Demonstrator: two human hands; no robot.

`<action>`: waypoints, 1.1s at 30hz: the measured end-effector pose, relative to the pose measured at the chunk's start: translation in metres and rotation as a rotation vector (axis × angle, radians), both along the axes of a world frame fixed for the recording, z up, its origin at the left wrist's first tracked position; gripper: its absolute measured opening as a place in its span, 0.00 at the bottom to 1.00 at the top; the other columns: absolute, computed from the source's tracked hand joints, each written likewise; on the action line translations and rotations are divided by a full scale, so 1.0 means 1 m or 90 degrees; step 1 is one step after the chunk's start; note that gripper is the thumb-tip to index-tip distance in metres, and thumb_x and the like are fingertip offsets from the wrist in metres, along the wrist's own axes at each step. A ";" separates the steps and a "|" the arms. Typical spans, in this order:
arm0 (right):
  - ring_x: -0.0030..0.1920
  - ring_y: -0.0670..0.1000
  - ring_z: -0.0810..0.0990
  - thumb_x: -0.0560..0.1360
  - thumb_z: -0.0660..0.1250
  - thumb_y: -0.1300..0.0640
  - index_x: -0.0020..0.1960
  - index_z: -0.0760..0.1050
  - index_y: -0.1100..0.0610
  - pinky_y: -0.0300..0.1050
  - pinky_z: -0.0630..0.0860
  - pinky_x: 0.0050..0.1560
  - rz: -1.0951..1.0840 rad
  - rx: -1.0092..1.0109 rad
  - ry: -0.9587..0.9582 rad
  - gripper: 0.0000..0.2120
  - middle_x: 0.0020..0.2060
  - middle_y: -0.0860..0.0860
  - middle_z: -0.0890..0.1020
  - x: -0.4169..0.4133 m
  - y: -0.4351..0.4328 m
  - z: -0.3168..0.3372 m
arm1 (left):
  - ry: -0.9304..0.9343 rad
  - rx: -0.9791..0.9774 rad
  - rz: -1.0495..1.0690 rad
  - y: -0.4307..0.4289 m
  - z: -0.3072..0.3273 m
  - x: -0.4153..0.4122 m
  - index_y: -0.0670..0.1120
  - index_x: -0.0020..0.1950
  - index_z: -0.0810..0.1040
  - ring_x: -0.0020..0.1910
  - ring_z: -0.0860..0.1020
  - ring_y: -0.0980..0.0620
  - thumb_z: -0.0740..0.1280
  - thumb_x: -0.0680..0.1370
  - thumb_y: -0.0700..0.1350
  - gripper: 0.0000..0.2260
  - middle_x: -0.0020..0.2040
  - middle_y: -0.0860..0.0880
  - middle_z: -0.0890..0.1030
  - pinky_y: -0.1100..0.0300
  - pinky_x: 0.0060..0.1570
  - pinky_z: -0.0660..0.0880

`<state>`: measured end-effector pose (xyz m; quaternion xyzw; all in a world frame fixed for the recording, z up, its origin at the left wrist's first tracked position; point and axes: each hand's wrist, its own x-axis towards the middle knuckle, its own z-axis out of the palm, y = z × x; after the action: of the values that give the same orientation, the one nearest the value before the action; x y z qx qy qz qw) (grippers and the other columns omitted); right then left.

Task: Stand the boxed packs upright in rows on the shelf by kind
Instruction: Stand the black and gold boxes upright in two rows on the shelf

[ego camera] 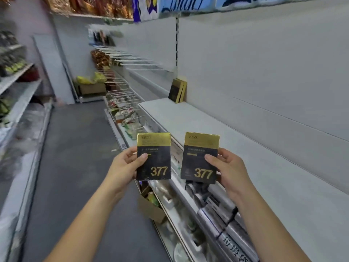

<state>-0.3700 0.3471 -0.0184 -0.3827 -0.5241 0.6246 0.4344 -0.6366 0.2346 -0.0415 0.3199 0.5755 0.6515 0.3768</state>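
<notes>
Both hands carry a load: left hand point(124, 165) pinches one black-and-gold box point(154, 156) by its left edge, thumb on the front face, fingers behind. Right hand point(229, 167) holds a second, matching box point(200, 157) the same way by its right edge. Both boxes are upright, fronts to the camera, "377" readable on each, held side by side with a gap between them, in the air in front of the shelf's point(188, 118) front lip. Same kind, so same row.

Row already started: a few matching boxes point(177, 90) stand at the far end of the white shelf against the back panel, leaning slightly. Looks like two or three, edges blur together so the count is unsure. Rest of that shelf surface is bare.

Step in hand, as I judge it: carry both boxes to that standing group and set them down next to it. To do it well: keep boxes vertical, place one at a time, base flat on the shelf first, front facing the aisle, then slide it up against the last standing box so the row is tight. The leaning boxes could topple if bumped, so straighten them with the freed hand. Edge grip suits this; release only once the base sits flat.
</notes>
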 end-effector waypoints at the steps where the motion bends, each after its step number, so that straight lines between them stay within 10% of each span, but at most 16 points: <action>1: 0.45 0.54 0.89 0.76 0.72 0.64 0.57 0.83 0.55 0.48 0.83 0.38 0.000 0.000 -0.004 0.11 0.49 0.53 0.89 -0.016 0.011 -0.001 | -0.006 0.001 0.003 0.009 -0.002 -0.016 0.47 0.62 0.81 0.51 0.87 0.43 0.69 0.81 0.39 0.11 0.54 0.44 0.88 0.50 0.43 0.85; 33: 0.46 0.53 0.88 0.76 0.72 0.63 0.55 0.83 0.52 0.50 0.82 0.47 -0.231 -0.027 0.027 0.10 0.46 0.49 0.89 -0.285 0.287 0.009 | -0.008 0.037 -0.242 0.388 0.016 -0.320 0.45 0.63 0.81 0.53 0.86 0.42 0.72 0.74 0.43 0.17 0.59 0.40 0.86 0.52 0.48 0.85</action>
<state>-0.6551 0.6344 -0.0091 -0.4669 -0.4240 0.5546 0.5429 -0.9567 0.6221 -0.0257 0.4292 0.4836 0.5869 0.4873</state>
